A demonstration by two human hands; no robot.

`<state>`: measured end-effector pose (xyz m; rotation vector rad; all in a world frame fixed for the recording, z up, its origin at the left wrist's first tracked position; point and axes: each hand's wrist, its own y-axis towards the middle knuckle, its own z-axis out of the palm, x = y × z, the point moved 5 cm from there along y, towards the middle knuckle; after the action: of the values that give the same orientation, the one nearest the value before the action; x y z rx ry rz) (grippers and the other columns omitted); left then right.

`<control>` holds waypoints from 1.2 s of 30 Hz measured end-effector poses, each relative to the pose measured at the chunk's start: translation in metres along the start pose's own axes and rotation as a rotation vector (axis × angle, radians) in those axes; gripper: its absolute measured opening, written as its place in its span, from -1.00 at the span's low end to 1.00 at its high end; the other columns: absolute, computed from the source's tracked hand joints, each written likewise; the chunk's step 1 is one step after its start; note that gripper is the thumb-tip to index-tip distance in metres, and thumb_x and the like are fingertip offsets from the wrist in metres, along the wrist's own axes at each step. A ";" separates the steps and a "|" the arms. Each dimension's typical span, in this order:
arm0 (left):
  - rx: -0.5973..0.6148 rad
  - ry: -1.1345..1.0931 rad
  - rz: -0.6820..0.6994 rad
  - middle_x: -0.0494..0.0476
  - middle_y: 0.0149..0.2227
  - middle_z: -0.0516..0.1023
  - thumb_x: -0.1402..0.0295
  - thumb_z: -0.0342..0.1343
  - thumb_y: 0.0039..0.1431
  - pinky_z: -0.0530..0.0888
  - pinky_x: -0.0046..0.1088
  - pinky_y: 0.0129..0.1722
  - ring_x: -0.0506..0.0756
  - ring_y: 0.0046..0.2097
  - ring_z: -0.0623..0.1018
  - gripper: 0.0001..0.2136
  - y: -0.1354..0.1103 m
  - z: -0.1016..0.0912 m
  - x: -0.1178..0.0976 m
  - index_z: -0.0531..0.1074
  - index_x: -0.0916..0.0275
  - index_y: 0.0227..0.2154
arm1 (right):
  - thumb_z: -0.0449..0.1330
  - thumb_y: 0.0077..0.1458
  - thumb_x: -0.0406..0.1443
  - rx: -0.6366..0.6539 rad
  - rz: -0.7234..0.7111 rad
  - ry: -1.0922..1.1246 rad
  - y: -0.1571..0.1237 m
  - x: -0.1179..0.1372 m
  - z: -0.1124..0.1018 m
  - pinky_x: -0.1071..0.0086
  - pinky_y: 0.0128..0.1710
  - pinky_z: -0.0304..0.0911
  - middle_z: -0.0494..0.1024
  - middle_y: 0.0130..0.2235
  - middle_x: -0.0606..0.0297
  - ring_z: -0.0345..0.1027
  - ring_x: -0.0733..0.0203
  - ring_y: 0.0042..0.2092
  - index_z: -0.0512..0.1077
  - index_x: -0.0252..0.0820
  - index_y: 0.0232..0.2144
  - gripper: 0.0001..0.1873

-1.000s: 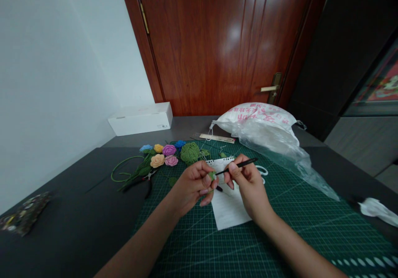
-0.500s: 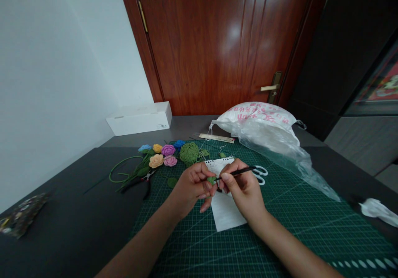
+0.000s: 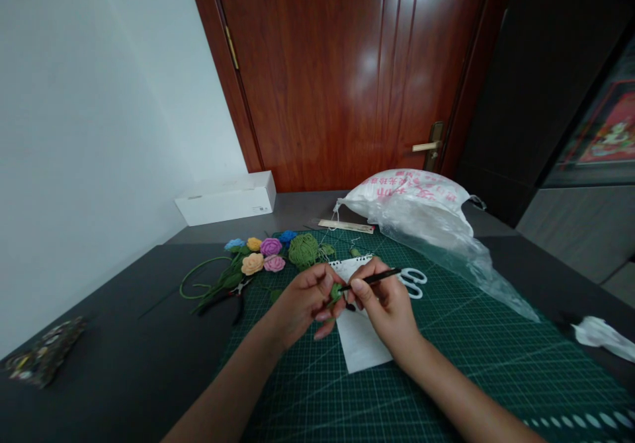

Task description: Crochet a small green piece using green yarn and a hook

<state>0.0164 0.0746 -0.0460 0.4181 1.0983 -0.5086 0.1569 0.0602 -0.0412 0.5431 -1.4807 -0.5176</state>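
My left hand (image 3: 301,303) pinches a small green crocheted piece (image 3: 337,291) between its fingertips. My right hand (image 3: 385,305) holds a slim black crochet hook (image 3: 373,278) like a pen, its tip at the green piece. Below both hands lies a white spiral notepad sheet (image 3: 357,334). Beyond them sit a ball of green yarn (image 3: 303,250) and several crocheted roses (image 3: 253,264) in peach, pink, purple and blue, with green wire stems (image 3: 198,278).
A green cutting mat (image 3: 446,370) lies on a dark table (image 3: 109,357). White-handled scissors (image 3: 413,282) sit right of my right hand, and pliers (image 3: 233,303) lie beside the roses. Behind are a plastic bag (image 3: 411,208), a white box (image 3: 225,198) and a wooden door (image 3: 322,79).
The black hook has swung down from pointing up and right, and its tip now meets the green piece. My right hand has closed in on my left. The view has shifted slightly.
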 end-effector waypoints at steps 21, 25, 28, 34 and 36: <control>-0.061 -0.069 0.024 0.02 -0.50 0.43 0.27 0.31 0.22 0.33 -0.68 -0.73 -0.12 -0.61 0.16 -0.80 0.003 -0.006 0.002 0.44 0.28 -0.28 | 0.21 0.31 -0.13 -0.055 0.047 0.031 0.003 0.004 -0.010 0.41 -0.52 0.23 0.49 -0.50 0.37 0.33 0.29 -0.53 0.39 -0.11 -0.41 -0.73; -0.058 -0.058 0.014 0.02 -0.49 0.44 0.29 0.27 0.26 0.34 -0.69 -0.73 -0.12 -0.60 0.18 -0.83 0.002 -0.005 0.004 0.43 0.27 -0.27 | 0.23 0.29 -0.11 -0.059 0.090 0.068 0.002 0.004 -0.008 0.42 -0.51 0.23 0.50 -0.53 0.38 0.33 0.31 -0.54 0.39 -0.11 -0.43 -0.71; -0.051 -0.048 0.011 0.05 -0.47 0.47 0.29 0.26 0.26 0.34 -0.68 -0.74 -0.11 -0.60 0.19 -0.83 0.001 -0.004 0.005 0.42 0.27 -0.28 | 0.26 0.26 -0.08 -0.060 0.141 0.142 0.003 0.000 -0.005 0.44 -0.53 0.22 0.50 -0.55 0.40 0.31 0.32 -0.56 0.37 -0.11 -0.44 -0.68; -0.062 -0.032 0.010 0.07 -0.44 0.51 0.29 0.31 0.20 0.32 -0.67 -0.76 -0.13 -0.61 0.17 -0.80 0.001 0.000 0.006 0.41 0.27 -0.30 | 0.22 0.28 -0.08 -0.009 0.195 0.175 0.003 -0.007 -0.001 0.43 -0.56 0.17 0.47 -0.58 0.43 0.25 0.30 -0.60 0.30 -0.07 -0.44 -0.68; -0.077 -0.028 0.005 0.05 -0.46 0.50 0.28 0.32 0.20 0.31 -0.68 -0.76 -0.12 -0.62 0.16 -0.79 0.000 0.001 0.008 0.40 0.26 -0.32 | 0.18 0.31 -0.14 0.023 0.107 0.018 0.003 -0.002 -0.001 0.39 -0.50 0.22 0.49 -0.54 0.38 0.32 0.26 -0.54 0.34 -0.08 -0.45 -0.71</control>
<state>0.0200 0.0726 -0.0533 0.3452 1.0858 -0.4648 0.1579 0.0632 -0.0407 0.4825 -1.4914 -0.4114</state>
